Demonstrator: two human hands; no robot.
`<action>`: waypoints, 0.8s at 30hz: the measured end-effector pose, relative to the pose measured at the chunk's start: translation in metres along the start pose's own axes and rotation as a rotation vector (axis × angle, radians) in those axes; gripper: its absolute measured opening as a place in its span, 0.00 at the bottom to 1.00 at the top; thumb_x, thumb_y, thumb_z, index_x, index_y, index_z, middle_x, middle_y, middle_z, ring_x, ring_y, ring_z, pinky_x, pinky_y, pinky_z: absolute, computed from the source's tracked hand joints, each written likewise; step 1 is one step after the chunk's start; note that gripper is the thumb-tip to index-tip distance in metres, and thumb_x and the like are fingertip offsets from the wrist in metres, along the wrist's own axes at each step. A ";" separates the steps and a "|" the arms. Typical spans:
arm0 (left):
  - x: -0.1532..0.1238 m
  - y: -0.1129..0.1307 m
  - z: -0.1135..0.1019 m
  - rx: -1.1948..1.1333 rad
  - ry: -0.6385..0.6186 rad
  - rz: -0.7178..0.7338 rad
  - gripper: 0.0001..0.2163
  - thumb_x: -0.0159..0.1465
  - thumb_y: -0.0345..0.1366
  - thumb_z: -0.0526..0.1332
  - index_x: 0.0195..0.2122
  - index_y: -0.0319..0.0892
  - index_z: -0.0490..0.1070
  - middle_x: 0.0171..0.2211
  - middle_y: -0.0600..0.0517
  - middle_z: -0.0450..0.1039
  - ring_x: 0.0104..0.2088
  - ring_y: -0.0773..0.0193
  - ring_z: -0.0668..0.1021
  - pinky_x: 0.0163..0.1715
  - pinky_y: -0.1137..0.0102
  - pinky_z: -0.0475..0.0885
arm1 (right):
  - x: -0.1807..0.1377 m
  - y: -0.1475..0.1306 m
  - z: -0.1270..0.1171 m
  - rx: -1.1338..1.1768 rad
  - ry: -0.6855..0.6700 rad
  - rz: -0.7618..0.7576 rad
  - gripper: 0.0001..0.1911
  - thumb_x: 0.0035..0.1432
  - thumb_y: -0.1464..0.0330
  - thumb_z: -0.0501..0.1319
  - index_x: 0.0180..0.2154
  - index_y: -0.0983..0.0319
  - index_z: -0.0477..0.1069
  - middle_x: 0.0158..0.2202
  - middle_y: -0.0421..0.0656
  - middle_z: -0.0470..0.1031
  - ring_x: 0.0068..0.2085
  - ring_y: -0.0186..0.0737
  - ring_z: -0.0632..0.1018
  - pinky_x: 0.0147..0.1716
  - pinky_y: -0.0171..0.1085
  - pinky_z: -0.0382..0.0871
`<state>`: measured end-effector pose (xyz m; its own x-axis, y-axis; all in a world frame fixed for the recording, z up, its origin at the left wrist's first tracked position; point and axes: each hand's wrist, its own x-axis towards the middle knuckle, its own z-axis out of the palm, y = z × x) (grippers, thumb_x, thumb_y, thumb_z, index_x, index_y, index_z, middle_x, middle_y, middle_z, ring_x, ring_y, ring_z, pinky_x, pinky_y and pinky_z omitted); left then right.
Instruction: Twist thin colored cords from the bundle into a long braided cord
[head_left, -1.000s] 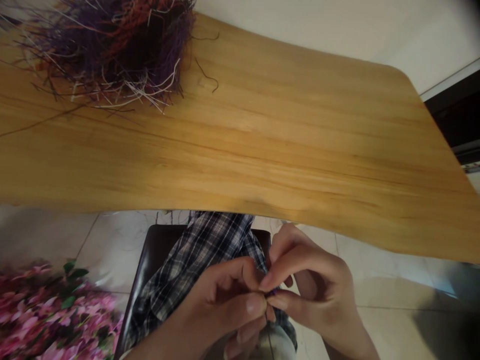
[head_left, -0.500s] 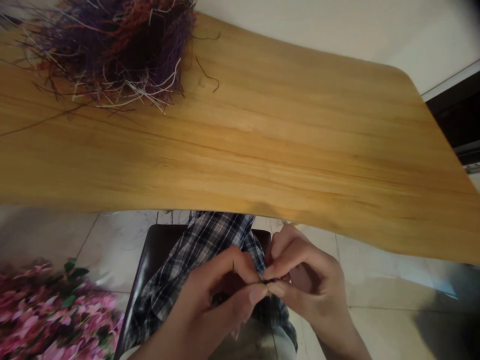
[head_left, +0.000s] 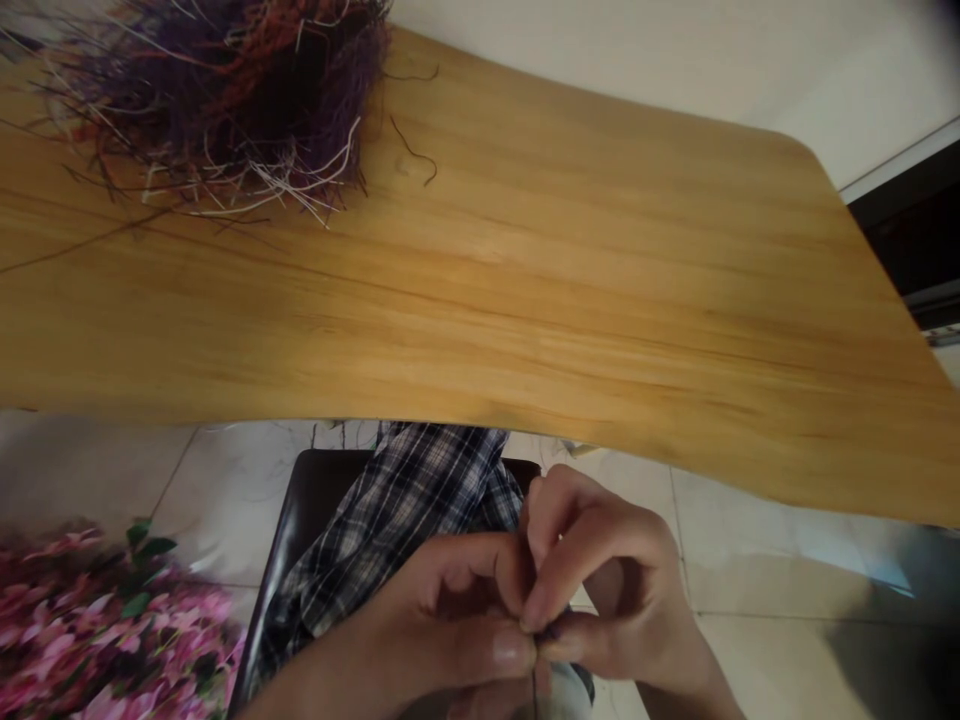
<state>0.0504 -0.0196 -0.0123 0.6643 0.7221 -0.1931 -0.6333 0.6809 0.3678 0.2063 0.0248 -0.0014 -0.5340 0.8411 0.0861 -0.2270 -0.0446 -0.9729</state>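
- Left hand (head_left: 457,635) thumb laid flat, right hand (head_left: 626,585) arched; both sets of fingers pinching a thin dark strand (head_left: 535,696), my side of the bench's (head_left: 525,300) near edge.
- Wiry purple-orange fibre heap (head_left: 217,110), far edge, leftward; bench smooth, wood-grained.

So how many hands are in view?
2: the left hand and the right hand, meeting at a dark strand on the near side of the table. No others show.
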 end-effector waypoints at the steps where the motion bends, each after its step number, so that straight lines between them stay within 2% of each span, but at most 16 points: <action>1: 0.000 0.000 0.000 0.009 -0.001 -0.005 0.12 0.59 0.40 0.65 0.29 0.39 0.64 0.18 0.60 0.60 0.14 0.78 0.59 0.13 0.82 0.57 | 0.000 0.000 0.000 -0.005 -0.001 -0.001 0.13 0.47 0.70 0.71 0.38 0.51 0.79 0.30 0.38 0.67 0.29 0.33 0.69 0.27 0.37 0.61; 6: -0.001 0.001 0.000 0.050 0.022 -0.030 0.12 0.57 0.39 0.67 0.29 0.39 0.66 0.22 0.57 0.64 0.16 0.77 0.65 0.12 0.82 0.57 | -0.003 -0.003 0.001 -0.003 -0.021 -0.015 0.10 0.49 0.68 0.70 0.36 0.51 0.79 0.29 0.38 0.67 0.28 0.33 0.69 0.26 0.36 0.62; 9: -0.001 0.002 0.001 0.053 0.032 -0.027 0.11 0.57 0.38 0.66 0.29 0.38 0.67 0.23 0.55 0.66 0.18 0.76 0.66 0.13 0.82 0.58 | -0.004 -0.004 0.003 0.028 0.000 0.016 0.09 0.47 0.71 0.71 0.33 0.54 0.78 0.28 0.37 0.65 0.27 0.32 0.68 0.25 0.35 0.61; 15: -0.002 0.004 0.003 0.037 0.026 -0.009 0.10 0.59 0.36 0.66 0.28 0.38 0.65 0.21 0.57 0.62 0.18 0.78 0.62 0.15 0.82 0.55 | -0.009 -0.008 0.006 0.083 0.056 0.069 0.11 0.45 0.75 0.71 0.32 0.56 0.77 0.29 0.36 0.62 0.26 0.30 0.66 0.23 0.34 0.57; 20: -0.002 -0.001 0.006 0.036 0.076 0.056 0.12 0.60 0.37 0.65 0.27 0.40 0.62 0.20 0.60 0.60 0.16 0.78 0.60 0.15 0.82 0.56 | -0.014 -0.004 0.005 0.063 0.127 0.093 0.08 0.49 0.72 0.69 0.32 0.55 0.77 0.29 0.38 0.62 0.27 0.32 0.65 0.23 0.36 0.57; 24: 0.002 -0.007 0.007 0.021 0.108 0.112 0.12 0.60 0.39 0.64 0.27 0.40 0.61 0.20 0.59 0.60 0.15 0.79 0.59 0.15 0.82 0.54 | -0.014 0.000 0.005 0.101 0.131 0.045 0.07 0.49 0.70 0.69 0.33 0.54 0.76 0.29 0.38 0.62 0.27 0.33 0.66 0.23 0.36 0.57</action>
<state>0.0590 -0.0236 -0.0089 0.5426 0.8033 -0.2455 -0.6921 0.5932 0.4114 0.2097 0.0106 -0.0012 -0.4364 0.8997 0.0073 -0.2897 -0.1328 -0.9479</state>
